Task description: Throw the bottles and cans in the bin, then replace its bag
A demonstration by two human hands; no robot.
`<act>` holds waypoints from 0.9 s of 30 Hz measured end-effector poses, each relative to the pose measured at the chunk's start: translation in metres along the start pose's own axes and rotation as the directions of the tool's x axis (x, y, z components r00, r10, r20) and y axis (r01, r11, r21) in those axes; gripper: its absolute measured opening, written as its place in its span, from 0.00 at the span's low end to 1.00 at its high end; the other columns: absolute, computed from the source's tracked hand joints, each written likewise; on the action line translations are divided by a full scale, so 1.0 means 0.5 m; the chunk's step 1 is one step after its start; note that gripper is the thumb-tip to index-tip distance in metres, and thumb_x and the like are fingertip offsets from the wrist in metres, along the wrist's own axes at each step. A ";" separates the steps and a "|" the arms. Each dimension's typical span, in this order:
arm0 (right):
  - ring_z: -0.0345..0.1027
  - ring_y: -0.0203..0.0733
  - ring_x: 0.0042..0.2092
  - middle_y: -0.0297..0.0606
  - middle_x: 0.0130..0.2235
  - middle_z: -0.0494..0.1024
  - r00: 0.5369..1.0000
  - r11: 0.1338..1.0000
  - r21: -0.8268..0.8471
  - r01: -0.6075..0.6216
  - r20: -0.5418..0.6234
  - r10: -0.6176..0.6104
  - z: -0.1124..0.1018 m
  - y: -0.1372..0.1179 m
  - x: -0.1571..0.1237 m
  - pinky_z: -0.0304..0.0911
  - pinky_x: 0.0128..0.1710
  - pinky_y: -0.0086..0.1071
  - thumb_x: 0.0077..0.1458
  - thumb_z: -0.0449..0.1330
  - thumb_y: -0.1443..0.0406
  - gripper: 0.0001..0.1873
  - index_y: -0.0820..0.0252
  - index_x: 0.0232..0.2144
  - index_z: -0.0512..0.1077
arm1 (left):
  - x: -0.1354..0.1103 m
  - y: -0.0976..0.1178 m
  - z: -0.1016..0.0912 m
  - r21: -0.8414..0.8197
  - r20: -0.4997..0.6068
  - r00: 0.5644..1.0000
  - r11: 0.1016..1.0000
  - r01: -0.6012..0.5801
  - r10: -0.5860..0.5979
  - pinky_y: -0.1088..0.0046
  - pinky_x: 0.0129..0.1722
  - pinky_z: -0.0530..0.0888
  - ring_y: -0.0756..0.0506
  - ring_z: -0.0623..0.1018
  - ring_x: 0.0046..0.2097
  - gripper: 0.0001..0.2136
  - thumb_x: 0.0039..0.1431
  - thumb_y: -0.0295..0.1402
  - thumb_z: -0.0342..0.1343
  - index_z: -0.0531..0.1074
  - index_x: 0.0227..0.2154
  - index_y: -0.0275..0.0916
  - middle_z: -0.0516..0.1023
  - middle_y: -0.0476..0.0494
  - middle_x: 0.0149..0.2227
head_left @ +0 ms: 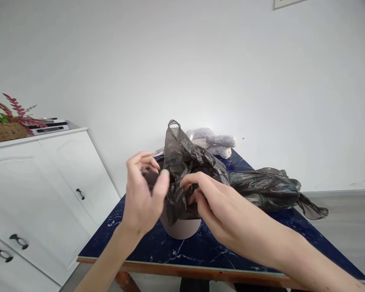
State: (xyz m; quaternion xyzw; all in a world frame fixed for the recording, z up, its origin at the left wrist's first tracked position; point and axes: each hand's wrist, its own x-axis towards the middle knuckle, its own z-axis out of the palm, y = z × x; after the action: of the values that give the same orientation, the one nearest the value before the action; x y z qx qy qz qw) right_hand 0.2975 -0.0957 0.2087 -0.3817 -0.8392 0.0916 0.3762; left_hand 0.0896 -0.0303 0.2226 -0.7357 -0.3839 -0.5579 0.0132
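Observation:
A thin dark plastic bag [185, 162] is bunched over the top of a small pale round bin [180, 228] that stands on the dark blue marble-patterned table [146, 247]. My left hand [141, 194] pinches the bag's left edge between thumb and fingers, just above the bin's rim. My right hand [209, 198] grips the bag's front fold with curled fingers. One bag handle sticks up above both hands.
A second dark bag [267, 188], stuffed and knotted, lies on the table to the right. A grey plush toy [211, 142] rests at the table's far end by the wall. A white cabinet [39, 194] with a flower basket [6, 127] stands at left.

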 end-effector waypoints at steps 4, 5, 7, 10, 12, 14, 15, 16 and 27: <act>0.72 0.41 0.35 0.37 0.43 0.77 0.997 0.999 0.033 -0.017 0.082 0.015 0.012 -0.004 -0.001 0.66 0.34 0.36 0.68 0.48 0.74 0.11 0.54 0.46 0.64 | 0.008 0.057 -0.022 0.077 0.347 0.929 0.991 0.111 -0.131 0.69 0.35 0.73 0.47 0.75 0.28 0.23 0.64 0.37 0.59 0.61 0.59 0.44 0.73 0.57 0.26; 0.72 0.41 0.35 0.36 0.42 0.76 0.998 0.999 0.030 -0.031 0.064 0.029 0.015 -0.002 0.001 0.66 0.35 0.36 0.68 0.48 0.74 0.11 0.54 0.44 0.64 | 0.007 0.060 -0.027 0.076 0.388 0.911 0.990 0.120 -0.140 0.70 0.35 0.73 0.47 0.74 0.28 0.23 0.64 0.36 0.58 0.61 0.60 0.45 0.73 0.58 0.26; 0.72 0.42 0.36 0.36 0.41 0.76 0.997 0.997 0.007 -0.077 -0.005 0.077 0.019 0.006 0.006 0.65 0.35 0.36 0.67 0.49 0.74 0.10 0.54 0.43 0.63 | 0.002 0.055 -0.035 0.071 0.413 0.899 0.990 0.124 -0.142 0.71 0.34 0.72 0.47 0.75 0.28 0.22 0.65 0.33 0.55 0.62 0.60 0.46 0.73 0.58 0.25; 0.73 0.45 0.37 0.40 0.43 0.77 0.983 0.987 -0.063 -0.151 -0.112 0.143 0.024 0.021 0.018 0.66 0.36 0.39 0.68 0.48 0.72 0.09 0.55 0.45 0.64 | -0.006 0.033 -0.046 0.101 0.362 0.922 0.989 0.109 -0.138 0.72 0.31 0.70 0.48 0.74 0.27 0.19 0.66 0.33 0.52 0.65 0.59 0.45 0.72 0.57 0.25; 0.75 0.46 0.38 0.42 0.45 0.78 0.973 0.978 -0.098 -0.182 -0.163 0.165 0.026 0.031 0.026 0.67 0.36 0.40 0.69 0.48 0.70 0.09 0.55 0.46 0.66 | -0.008 0.023 -0.052 0.138 0.295 0.948 0.987 0.082 -0.120 0.72 0.31 0.70 0.48 0.73 0.28 0.16 0.67 0.33 0.51 0.66 0.57 0.45 0.71 0.56 0.26; 0.76 0.47 0.38 0.44 0.47 0.78 0.960 0.970 -0.115 -0.216 -0.208 0.189 0.028 0.041 0.031 0.69 0.36 0.40 0.69 0.49 0.69 0.10 0.56 0.48 0.67 | -0.010 0.025 -0.060 0.167 0.214 0.975 0.986 0.017 -0.053 0.71 0.33 0.71 0.47 0.74 0.29 0.15 0.69 0.32 0.51 0.67 0.56 0.45 0.72 0.54 0.28; 0.76 0.48 0.39 0.45 0.48 0.78 0.954 0.966 -0.121 -0.230 -0.226 0.199 0.029 0.045 0.033 0.70 0.36 0.41 0.69 0.50 0.68 0.11 0.57 0.50 0.68 | -0.012 0.029 -0.063 0.172 0.178 0.984 0.984 -0.044 0.013 0.70 0.35 0.73 0.47 0.75 0.31 0.14 0.69 0.31 0.51 0.68 0.55 0.45 0.73 0.53 0.29; 0.77 0.48 0.39 0.46 0.50 0.78 0.950 0.963 -0.126 -0.237 -0.237 0.203 0.030 0.049 0.034 0.72 0.37 0.42 0.69 0.51 0.68 0.14 0.57 0.53 0.68 | -0.015 0.036 -0.065 0.172 0.159 0.983 0.978 -0.121 0.093 0.69 0.38 0.74 0.46 0.76 0.34 0.13 0.70 0.31 0.51 0.69 0.54 0.46 0.75 0.51 0.33; 0.69 0.64 0.65 0.50 0.71 0.66 0.941 0.956 -0.144 -0.254 -0.265 0.210 0.037 0.066 0.057 0.73 0.56 0.59 0.71 0.47 0.59 0.31 0.57 0.73 0.56 | -0.048 0.039 -0.041 0.163 0.219 0.976 0.985 -0.051 0.014 0.68 0.41 0.73 0.48 0.74 0.30 0.17 0.73 0.34 0.51 0.63 0.61 0.46 0.70 0.56 0.27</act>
State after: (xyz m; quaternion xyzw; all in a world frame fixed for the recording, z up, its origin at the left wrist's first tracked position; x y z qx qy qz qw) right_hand 0.2911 -0.0503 0.1972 -0.5185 -0.7396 0.0126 0.4290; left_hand 0.0825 -0.0664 0.2183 -0.7947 -0.4165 -0.4396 0.0422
